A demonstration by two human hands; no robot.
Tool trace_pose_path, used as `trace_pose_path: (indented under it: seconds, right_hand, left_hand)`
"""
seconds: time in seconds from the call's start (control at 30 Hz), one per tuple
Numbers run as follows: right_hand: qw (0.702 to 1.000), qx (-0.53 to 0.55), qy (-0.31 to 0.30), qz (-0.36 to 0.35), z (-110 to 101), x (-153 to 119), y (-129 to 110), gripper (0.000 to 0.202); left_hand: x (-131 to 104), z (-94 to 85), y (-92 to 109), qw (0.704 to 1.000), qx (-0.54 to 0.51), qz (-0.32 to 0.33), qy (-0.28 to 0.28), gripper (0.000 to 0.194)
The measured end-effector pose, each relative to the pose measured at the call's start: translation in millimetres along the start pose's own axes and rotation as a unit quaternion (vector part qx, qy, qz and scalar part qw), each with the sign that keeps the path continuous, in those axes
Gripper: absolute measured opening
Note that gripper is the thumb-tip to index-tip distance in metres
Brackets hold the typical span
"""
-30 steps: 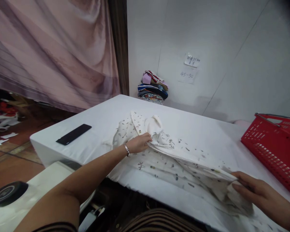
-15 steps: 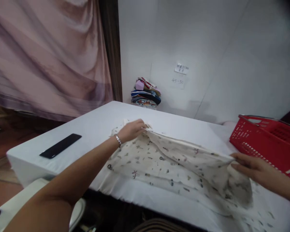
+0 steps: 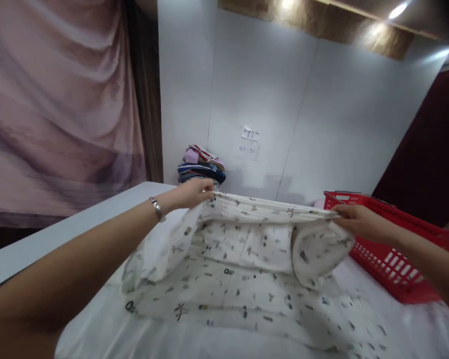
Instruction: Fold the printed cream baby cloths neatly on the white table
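We've raised printed fabric (image 3: 243, 279), pinched by left hand (image 3: 195, 193), right hand (image 3: 355, 220); red basket (image 3: 377, 262) right of fabric, folded-cloth stack (image 3: 202, 169) behind.

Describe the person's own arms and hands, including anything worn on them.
The left hand has no glove, and a shiny silver-coloured band circles its wrist. The right hand is also ungloved, with nothing visible on its wrist. Both forearms are bare, with no sleeve in view. The fingernails are too blurred to make out.

White cloth (image 3: 243, 279) with scattered dark motifs, red basket (image 3: 381, 269), pinkish drape (image 3: 60, 109).
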State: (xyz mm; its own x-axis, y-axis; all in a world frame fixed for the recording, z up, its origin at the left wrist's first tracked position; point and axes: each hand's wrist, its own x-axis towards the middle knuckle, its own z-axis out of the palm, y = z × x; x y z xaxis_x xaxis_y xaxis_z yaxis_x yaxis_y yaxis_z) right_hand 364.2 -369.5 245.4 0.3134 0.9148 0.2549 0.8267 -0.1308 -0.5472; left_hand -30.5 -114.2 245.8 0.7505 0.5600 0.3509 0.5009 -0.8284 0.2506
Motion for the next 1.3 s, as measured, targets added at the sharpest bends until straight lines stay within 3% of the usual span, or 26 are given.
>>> trace_pose_path:
  seconds: [0.13,0.33,0.6,0.73,0.87,1.0,1.1,1.2,1.3]
  right_hand:
    - [0.997,0.058,-0.051,0.023,12.5,-6.5,13.2,0.026]
    - [0.996,0.034,-0.072,0.035,31.7,-19.4,39.2,0.025]
    - [0.994,0.058,-0.085,0.043,45.0,-22.9,58.5,0.026]
    - [0.987,0.088,-0.114,0.070,49.2,-18.1,63.6,0.027]
    - [0.967,0.122,-0.198,0.108,64.7,-10.3,64.4,0.028]
    - [0.966,0.043,-0.238,0.091,89.9,-2.1,67.4,0.016]
    - [0.971,-0.008,-0.229,0.061,104.9,-0.3,73.7,0.017]
    - [0.974,-0.047,-0.216,0.045,110.4,-2.5,79.5,0.020]
    - [0.976,-0.057,-0.207,0.038,108.9,-6.2,81.4,0.021]
  left_hand:
    - [-11.8,21.7,2.4,0.999,-0.008,0.038,-0.014,0.023]
    - [-33.6,52.5,10.2,0.993,-0.019,0.115,-0.026,0.021]
    - [-42.1,70.8,20.3,0.983,-0.154,0.011,-0.097,0.026]
    - [-32.6,83.3,8.7,0.970,-0.200,-0.029,-0.135,0.028]
    - [-21.6,115.4,-11.2,0.964,-0.156,-0.088,-0.195,0.024]
    - [-22.8,158.7,-16.8,0.951,-0.078,-0.078,-0.288,0.013]
    - [-29.6,179.8,-9.2,0.954,-0.019,-0.066,-0.293,0.014]
    - [-33.0,185.4,-0.9,0.956,0.013,-0.056,-0.287,0.018]
    - [-30.3,182.6,3.6,0.954,-0.027,-0.046,-0.294,0.030]
